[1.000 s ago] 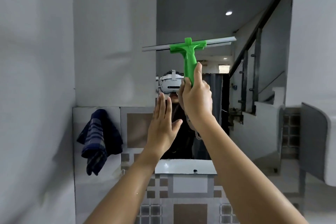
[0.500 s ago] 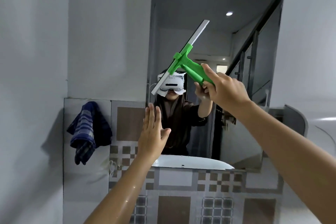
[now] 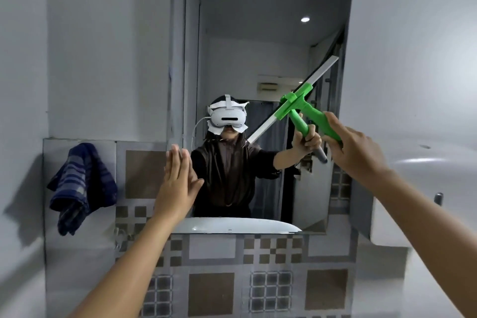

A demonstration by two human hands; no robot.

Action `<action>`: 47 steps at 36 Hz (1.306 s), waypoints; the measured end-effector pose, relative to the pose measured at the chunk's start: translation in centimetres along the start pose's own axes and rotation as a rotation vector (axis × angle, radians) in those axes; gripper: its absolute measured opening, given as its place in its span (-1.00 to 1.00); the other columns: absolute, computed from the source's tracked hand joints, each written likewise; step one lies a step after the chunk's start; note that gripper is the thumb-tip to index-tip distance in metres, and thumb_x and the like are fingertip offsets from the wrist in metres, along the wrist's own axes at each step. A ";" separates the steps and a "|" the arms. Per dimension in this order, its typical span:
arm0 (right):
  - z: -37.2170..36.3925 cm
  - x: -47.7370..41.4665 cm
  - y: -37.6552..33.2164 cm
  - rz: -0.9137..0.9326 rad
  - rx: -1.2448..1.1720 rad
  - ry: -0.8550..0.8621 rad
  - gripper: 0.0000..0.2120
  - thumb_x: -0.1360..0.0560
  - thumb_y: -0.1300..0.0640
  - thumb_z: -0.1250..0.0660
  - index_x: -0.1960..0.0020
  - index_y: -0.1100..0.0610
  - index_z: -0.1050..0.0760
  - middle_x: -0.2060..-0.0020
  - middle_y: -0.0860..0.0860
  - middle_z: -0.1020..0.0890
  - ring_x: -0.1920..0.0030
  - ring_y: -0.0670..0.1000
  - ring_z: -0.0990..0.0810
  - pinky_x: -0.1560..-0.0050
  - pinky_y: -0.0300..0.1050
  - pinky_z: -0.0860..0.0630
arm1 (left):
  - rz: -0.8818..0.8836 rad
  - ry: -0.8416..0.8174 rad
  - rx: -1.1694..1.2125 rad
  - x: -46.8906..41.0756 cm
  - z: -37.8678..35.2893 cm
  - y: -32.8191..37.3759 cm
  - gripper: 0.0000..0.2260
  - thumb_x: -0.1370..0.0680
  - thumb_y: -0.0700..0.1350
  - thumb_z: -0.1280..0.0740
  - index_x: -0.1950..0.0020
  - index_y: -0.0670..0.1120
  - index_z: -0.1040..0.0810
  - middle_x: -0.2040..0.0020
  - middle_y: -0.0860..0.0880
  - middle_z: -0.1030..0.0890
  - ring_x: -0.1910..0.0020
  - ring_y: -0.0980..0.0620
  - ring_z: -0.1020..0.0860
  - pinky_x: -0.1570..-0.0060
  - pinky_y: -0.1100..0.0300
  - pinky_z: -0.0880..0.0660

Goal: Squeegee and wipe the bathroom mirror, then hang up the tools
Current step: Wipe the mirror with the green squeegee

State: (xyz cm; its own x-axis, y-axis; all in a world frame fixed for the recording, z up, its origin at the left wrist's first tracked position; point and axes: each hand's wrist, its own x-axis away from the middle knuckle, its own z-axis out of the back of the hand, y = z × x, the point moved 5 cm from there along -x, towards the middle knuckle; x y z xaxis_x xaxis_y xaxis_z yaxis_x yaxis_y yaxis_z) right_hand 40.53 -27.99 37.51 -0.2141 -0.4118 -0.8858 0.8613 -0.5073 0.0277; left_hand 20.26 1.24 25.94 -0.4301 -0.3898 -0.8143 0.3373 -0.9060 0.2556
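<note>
Right hand [image 3: 358, 152] gripped green squeegee [image 3: 304, 108], blade tilted at mirror [image 3: 258, 59] right side; left hand [image 3: 178, 183] flat, spread, empty; cloth [image 3: 80, 188] hung far left, apparently unused; wiping, hanging remained.

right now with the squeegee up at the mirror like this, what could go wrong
1. The squeegee blade sits diagonal at the mirror's right side, so a pull from here may leave streaks or skip the corner.
2. The left hand is flat at the mirror's lower left edge; if it touches the glass it could leave fresh prints.
3. The right hand grips only the handle's end, so the blade may twist.
</note>
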 end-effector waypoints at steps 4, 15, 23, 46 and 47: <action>-0.5 1.9 -0.3 -0.068 -0.057 -0.004 -0.45 -0.51 0.16 -0.22 -0.46 0.02 -0.14 0.07 0.25 -0.61 0.19 0.30 -0.57 0.27 -0.01 -0.38 | 0.014 0.000 -0.038 -0.1 0.1 0.3 -0.17 -0.53 0.07 -0.25 -0.46 -0.12 0.34 -0.48 -0.03 0.38 -0.45 -0.03 0.34 -0.34 0.02 -0.24; -3.6 5.8 -6.3 -0.482 -0.439 0.043 -0.52 -0.59 0.05 -0.09 -0.46 0.01 -0.02 0.19 0.16 -0.57 0.24 0.17 -0.56 0.31 0.04 -0.50 | 0.052 -0.054 -0.088 -0.2 -0.2 0.5 -0.17 -0.55 0.08 -0.21 -0.41 -0.13 0.42 -0.45 -0.06 0.42 -0.45 -0.09 0.35 -0.39 0.06 -0.02; -4.2 6.1 -11.5 -0.733 -0.661 0.086 -0.59 -0.61 0.10 -0.07 -0.43 0.07 -0.07 0.36 -0.04 -0.39 0.25 0.10 -0.50 0.31 -0.06 -0.39 | 0.056 -0.100 -0.051 0.0 -0.1 0.5 -0.21 -0.58 0.09 -0.16 -0.36 -0.08 0.48 -0.42 -0.04 0.46 -0.43 -0.06 0.41 -0.43 0.01 0.08; -8.2 5.9 -22.3 -0.515 -0.559 0.000 -0.49 -0.60 0.01 -0.03 -0.49 0.07 0.04 -0.15 0.17 -0.56 0.04 0.17 -0.61 0.28 -0.09 -0.37 | -0.058 0.030 0.032 3.6 -2.8 -0.1 -0.40 -0.57 0.06 0.00 -0.51 -0.14 0.14 -0.52 -0.21 0.09 -0.51 -0.15 0.15 -0.43 -0.21 -0.08; -8.3 6.0 -22.5 -0.483 -0.543 -0.019 -0.48 -0.60 0.00 -0.02 -0.49 0.07 0.05 -0.21 0.18 -0.53 0.03 0.17 -0.60 0.28 -0.10 -0.34 | -0.046 0.032 0.031 3.9 -3.2 -0.2 -0.40 -0.56 0.05 0.01 -0.51 -0.13 0.16 -0.53 -0.21 0.09 -0.51 -0.15 0.15 -0.43 -0.21 -0.08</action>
State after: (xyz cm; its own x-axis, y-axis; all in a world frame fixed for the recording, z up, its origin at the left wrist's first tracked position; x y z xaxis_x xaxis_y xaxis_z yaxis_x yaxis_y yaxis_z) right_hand 23.69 -12.74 27.69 -0.6320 -0.2523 -0.7328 0.7749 -0.1908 -0.6026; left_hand 21.20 0.38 21.02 -0.4176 -0.3429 -0.8414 0.2916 -0.9276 0.2333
